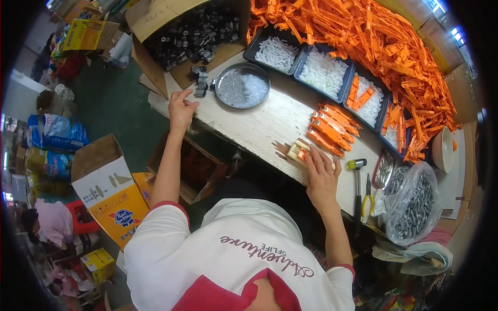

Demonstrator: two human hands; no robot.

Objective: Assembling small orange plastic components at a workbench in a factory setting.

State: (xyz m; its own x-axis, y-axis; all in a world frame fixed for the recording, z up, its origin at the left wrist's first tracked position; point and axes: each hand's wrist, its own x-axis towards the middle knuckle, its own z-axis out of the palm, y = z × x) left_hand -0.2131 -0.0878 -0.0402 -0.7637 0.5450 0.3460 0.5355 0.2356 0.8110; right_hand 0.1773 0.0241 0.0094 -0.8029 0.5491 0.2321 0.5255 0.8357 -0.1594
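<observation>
My left hand [181, 112] is at the table's left edge, thumb and forefinger apart, with nothing seen between them. Just beyond its fingertips lie a few small black plastic parts [201, 78]. To their right stands a round metal dish [243, 102] of clear and whitish small pieces. My right hand [322, 179] bends over a cream-coloured block [296, 151] near the front edge, its fingers gripping it. A bit of orange plastic shows on the block by the fingertips; the fingers hide the rest. Behind it, several orange plastic parts [332, 128] lie in a row.
A carton [150, 54] of black parts stands back left. Dark trays [296, 72] hold white pieces before a big orange heap [358, 31]. Right are a hammer [357, 181], yellow-handled pliers [368, 201] and a clear bag [413, 207] of metal parts. An open carton [111, 192] stands left.
</observation>
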